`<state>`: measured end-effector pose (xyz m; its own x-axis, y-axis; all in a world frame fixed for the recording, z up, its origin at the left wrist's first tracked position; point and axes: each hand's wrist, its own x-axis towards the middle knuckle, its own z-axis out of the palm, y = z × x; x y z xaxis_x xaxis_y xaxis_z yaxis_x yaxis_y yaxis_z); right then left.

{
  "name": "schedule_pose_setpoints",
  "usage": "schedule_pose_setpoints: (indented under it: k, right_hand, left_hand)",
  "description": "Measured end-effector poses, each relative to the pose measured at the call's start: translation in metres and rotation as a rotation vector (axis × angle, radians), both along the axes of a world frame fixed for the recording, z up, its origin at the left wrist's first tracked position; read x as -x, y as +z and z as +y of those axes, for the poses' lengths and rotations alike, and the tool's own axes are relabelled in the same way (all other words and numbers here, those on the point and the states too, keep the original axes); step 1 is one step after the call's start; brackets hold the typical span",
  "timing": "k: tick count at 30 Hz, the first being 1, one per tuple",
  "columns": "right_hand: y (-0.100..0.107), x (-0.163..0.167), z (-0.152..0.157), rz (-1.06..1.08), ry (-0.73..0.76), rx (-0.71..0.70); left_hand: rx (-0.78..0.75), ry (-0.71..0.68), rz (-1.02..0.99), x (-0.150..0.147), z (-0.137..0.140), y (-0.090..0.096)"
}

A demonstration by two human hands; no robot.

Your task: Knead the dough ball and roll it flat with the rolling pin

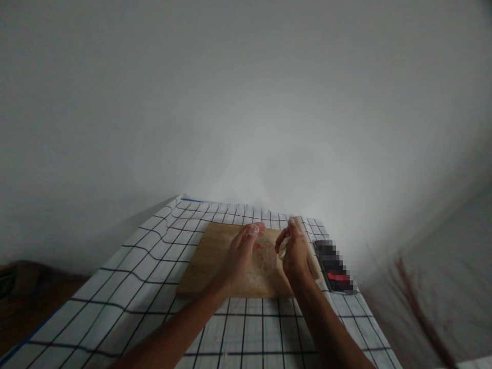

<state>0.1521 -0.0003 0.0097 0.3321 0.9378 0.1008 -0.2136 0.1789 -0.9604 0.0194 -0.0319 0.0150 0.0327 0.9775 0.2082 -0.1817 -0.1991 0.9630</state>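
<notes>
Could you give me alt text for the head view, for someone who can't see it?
A person's right hand grips a pale, dough-like lump over a wooden board, the left hand open nearby. To the right are a pale rod and a dark, partly pixelated item; a grid-patterned cloth lies underneath.

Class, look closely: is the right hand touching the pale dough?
Touching. The head view shows the right hand curled about the pale dough, which shows against the bent fingers.
</notes>
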Motion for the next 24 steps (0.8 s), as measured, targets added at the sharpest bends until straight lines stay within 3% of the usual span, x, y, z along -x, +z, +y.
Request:
schedule_pose_setpoints:
  k: [3, 5, 8, 11, 13, 18, 24]
  right_hand:
    - [0.000, 0.019, -0.012, -0.011, 0.067, -0.041]
    - [0.000, 0.029, -0.020, -0.005, 0.204, -0.098]
    - [0.001, 0.038, -0.030, -0.016, 0.480, -0.143]
    - [0.000, 0.043, -0.032, 0.005, 0.620, -0.161]
    - [-0.004, 0.045, -0.030, 0.059, 0.611, -0.182]
    - [-0.013, 0.034, -0.022, -0.046, 0.266, -0.179]
    - [-0.018, 0.018, -0.014, -0.098, 0.228, -0.179]
  left_hand:
    - [-0.264, 0.056, 0.139, -0.002, -0.008, 0.003]
    - [-0.344, 0.090, 0.204, -0.002, -0.009, 0.004]
    - [-0.290, 0.211, 0.230, 0.005, 0.001, 0.004]
    - [-0.162, 0.284, 0.190, 0.017, 0.014, 0.001]
    - [-0.136, 0.298, 0.158, 0.023, 0.020, -0.001]
    - [-0.049, 0.239, -0.131, 0.024, 0.024, -0.007]
    - [0.172, -0.019, -0.239, 0.024, 0.022, -0.004]
